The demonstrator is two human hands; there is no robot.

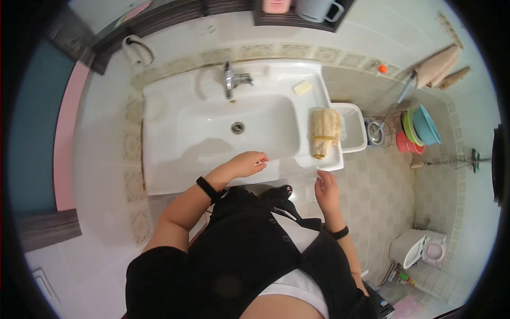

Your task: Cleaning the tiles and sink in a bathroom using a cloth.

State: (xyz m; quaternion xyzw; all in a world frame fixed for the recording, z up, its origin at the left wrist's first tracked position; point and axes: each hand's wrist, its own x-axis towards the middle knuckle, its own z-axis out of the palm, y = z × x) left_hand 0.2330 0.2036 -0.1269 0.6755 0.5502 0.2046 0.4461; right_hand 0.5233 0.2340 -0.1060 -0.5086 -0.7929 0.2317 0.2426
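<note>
Before me is a white ceramic washbasin [263,115] with a chrome faucet [230,81] at its back. My left hand [250,163] hovers over the basin's front edge, fingers loosely curled, with nothing seen in it. Near the front right corner, my right hand [326,189] has its fingertips close together; whether something small is between them is unclear. Just beyond that hand, a folded yellow patterned towel [326,131] lies on the right side of the basin. A pale yellow bar of soap [303,87] rests at the back right corner.
A white bin [354,127] stands right of the basin, with a mop bucket [375,132] beyond it. Stacked blue [426,124] and green basins sit near a red bucket [406,142]. A hair dryer [138,50] hangs at the upper left. A toilet [422,249] is at the lower right.
</note>
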